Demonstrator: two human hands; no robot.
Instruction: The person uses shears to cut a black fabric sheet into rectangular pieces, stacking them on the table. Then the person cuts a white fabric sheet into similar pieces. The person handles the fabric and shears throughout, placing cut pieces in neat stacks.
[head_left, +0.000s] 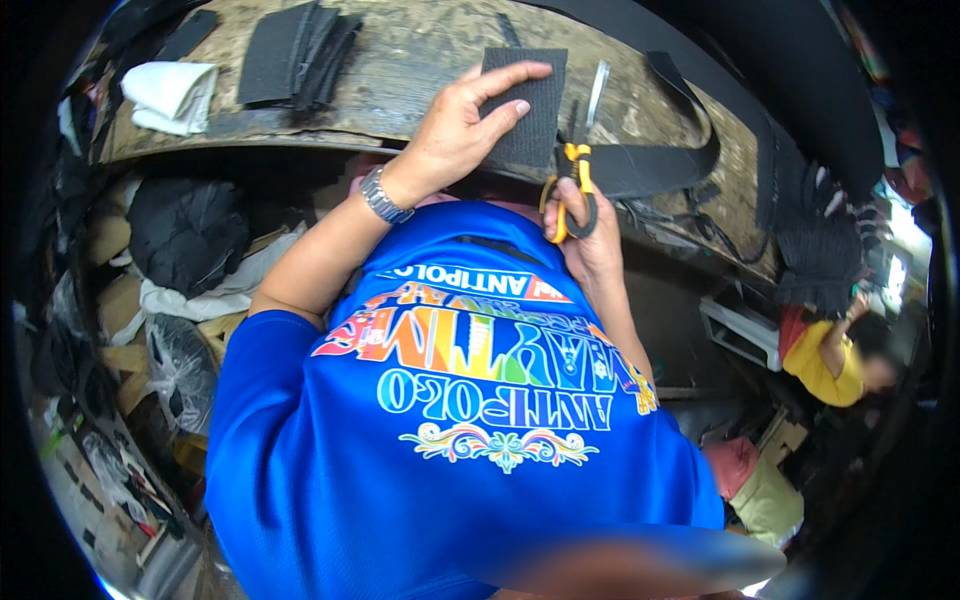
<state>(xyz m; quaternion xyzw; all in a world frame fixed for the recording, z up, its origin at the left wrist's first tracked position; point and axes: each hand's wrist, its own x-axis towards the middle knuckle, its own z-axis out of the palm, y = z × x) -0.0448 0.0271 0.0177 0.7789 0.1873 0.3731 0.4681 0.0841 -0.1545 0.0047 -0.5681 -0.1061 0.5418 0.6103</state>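
My left hand [460, 125], with a metal watch on its wrist, holds a dark grey ribbed rectangular piece [538, 120] at its left side, near the table's front edge. Thumb and forefinger lie across the face of the piece; the other fingers are mostly hidden. Just right of it, my right hand [592, 232] is closed on yellow-and-black-handled scissors [577, 152]. Their dark blades point away from me, close to the piece's right edge. Whether the blades touch the piece I cannot tell.
On the worn wooden table [400, 60] stand a stack of dark ribbed pieces [290, 55], a folded white cloth [172, 95], a slim silvery tool [597, 92] and a curling black strip [655, 170]. A black bundle [188, 235] lies below left. Another person in yellow [822, 362] is at the right.
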